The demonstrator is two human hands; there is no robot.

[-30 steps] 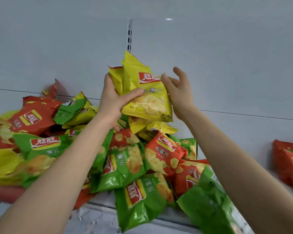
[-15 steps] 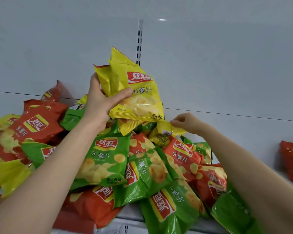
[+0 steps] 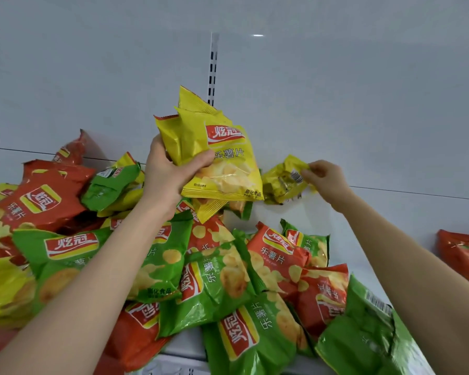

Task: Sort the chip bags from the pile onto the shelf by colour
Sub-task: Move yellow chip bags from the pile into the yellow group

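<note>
mixed pile (image 3: 217,288) red/green/yellow crowds shelf (image 3: 309,217) under both arms | red bags (image 3: 463,255) apart at right | left grip (image 3: 171,174) clutches yellow bags (image 3: 222,158) | right grip (image 3: 325,177) pinches crumpled yellow bag (image 3: 280,184)

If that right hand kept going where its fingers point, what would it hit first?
Carrying its crumpled yellow bag leftward, the right hand would probably meet the yellow bags gripped by the left hand; depth is unclear.
</note>
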